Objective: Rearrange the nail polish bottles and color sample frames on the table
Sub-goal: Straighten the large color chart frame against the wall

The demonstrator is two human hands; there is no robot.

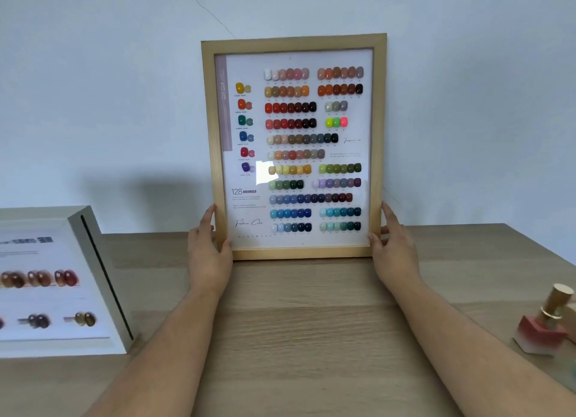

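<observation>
Two hands (left hand [208, 254], right hand [393, 250]), gripping upright wooden frame [294, 44]

One head-worn view looks forward and slightly down, close over the table [311, 338], facing the wall [109, 89].

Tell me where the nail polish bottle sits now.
Head view, far right: the nail polish bottle stands on the table, right of the right hand.

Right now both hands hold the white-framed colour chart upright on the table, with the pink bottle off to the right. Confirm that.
Wrong on the frame: the head view shows the left hand and right hand holding the wooden-framed chart upright. The white-framed chart lies at left. The pink bottle is right.
</observation>
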